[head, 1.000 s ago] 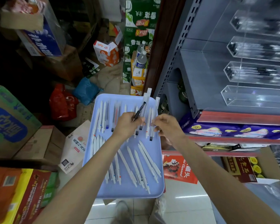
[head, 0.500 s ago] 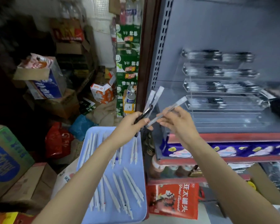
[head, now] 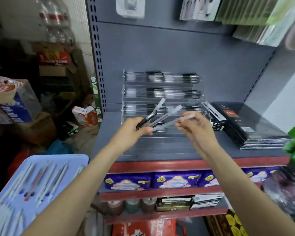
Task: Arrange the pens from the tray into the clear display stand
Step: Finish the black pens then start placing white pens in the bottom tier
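My left hand point(head: 128, 129) grips a small bunch of pens point(head: 157, 109) fanned up and to the right, with black grips and frosted caps. My right hand point(head: 197, 129) pinches the far end of one clear pen point(head: 169, 123) that spans between both hands. Both hands hover just in front of the clear tiered display stand point(head: 160, 147) on the grey shelf. Its upper tiers hold rows of black-and-clear pens point(head: 161, 77); the lower tiers look bare. The light blue tray point(head: 46, 159) with several blurred pens lies at the lower left.
A stack of flat black packs point(head: 245, 126) lies on the shelf right of the stand. Purple packets point(head: 175, 180) fill the shelf below behind a red edge point(head: 194, 163). Cardboard boxes point(head: 14, 106) and bags crowd the floor on the left.
My view swung up from the tray to the shelf. Both hands rose from the tray with pens to the front of the stand, and the right hand now pinches one pen's end.
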